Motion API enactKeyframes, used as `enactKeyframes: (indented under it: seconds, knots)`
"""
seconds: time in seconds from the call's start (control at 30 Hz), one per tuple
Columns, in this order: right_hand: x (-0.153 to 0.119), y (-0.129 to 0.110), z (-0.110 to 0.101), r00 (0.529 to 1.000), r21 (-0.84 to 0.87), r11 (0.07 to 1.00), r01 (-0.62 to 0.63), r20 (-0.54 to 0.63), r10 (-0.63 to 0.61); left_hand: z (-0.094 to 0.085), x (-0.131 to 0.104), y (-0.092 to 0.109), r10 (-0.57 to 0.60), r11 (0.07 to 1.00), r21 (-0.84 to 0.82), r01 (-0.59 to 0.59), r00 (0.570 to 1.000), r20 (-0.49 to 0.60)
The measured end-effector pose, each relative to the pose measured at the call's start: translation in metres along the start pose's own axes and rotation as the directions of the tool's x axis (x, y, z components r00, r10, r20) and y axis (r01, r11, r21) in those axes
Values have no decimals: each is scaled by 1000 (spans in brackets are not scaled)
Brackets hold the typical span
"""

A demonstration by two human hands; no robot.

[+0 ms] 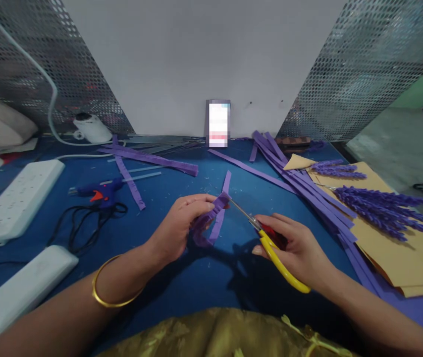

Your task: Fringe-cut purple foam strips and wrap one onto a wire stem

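My left hand (182,223) is closed on a folded purple paper strip (206,225), pinching it between thumb and fingers over the middle of the table. One end of the strip curls below the hand, and another part sticks up past the fingertips. My right hand (295,243) grips scissors (282,265) with yellow and red handles. Their blades point up and left, with the tips at the strip's upper edge by my left fingertips. Whether the blades are parted is too small to tell.
On the blue table (174,302), a blue glue gun (102,192) and white power strips (18,203) lie left. Purple strips (300,183), lavender-like stems (382,206) and brown paper (412,258) lie right. A phone (218,124) leans against the back panel.
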State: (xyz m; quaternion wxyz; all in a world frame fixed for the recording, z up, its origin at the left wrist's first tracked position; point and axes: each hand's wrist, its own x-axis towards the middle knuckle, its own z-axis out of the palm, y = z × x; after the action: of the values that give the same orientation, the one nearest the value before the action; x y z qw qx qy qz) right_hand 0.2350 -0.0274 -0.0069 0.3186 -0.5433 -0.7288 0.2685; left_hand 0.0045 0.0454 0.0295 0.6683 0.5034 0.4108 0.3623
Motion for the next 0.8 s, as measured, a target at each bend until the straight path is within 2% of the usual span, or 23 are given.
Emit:
enactKeyframes:
  seconds: [0.27,0.8]
  knots:
    - [-1,-4,3,999,-108,993,48,16,-47,4,0,-11,-51,998,32,54,996,-73]
    - [-1,-7,2,997,-28,999,38,64,-37,3,1,-9,-40,999,10,41,998,-44]
